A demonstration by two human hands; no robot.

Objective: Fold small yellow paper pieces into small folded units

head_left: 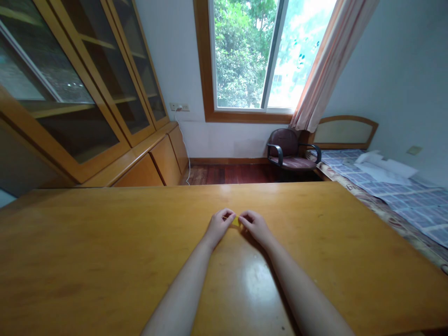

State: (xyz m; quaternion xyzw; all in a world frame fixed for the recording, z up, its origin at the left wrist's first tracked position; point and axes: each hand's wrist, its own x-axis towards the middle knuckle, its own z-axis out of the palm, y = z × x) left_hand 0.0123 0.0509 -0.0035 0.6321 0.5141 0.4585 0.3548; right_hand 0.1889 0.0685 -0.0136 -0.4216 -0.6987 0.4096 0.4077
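Both my hands rest near the middle of a wide wooden table [105,242]. My left hand [220,225] and my right hand [255,225] have their fingers curled and pinched together on a small yellow piece [236,221] that lies between them on the tabletop. Only a sliver of the yellow piece shows; I cannot tell what it is. Both forearms stretch back toward me across the glossy wood.
A glass-fronted wooden cabinet [87,107] stands along the left wall. Beyond the table's far edge are a dark red armchair [290,151], a window with a curtain [329,65], and a bed [395,191] on the right with white folded things on it.
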